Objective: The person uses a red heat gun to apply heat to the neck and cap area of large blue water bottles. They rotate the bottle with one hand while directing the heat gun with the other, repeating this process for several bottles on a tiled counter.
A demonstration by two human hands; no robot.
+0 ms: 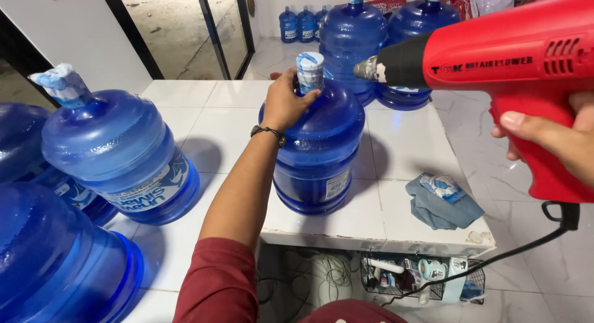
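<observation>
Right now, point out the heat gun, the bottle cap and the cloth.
heat gun (507,60), head view, red body.
bottle cap (309,70), head view, wrapped side.
cloth (442,205), head view, grey folded middle.

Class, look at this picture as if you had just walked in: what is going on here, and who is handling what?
A person stands at a white tiled counter. The left hand grips the neck of a large blue translucent plastic water jug standing upright on it. The right hand holds a red plastic heat gun, its nozzle pointed at the pale blue wrapped cap on the jug. More blue jugs stand around, and a grey-blue cloth lies on the counter.
</observation>
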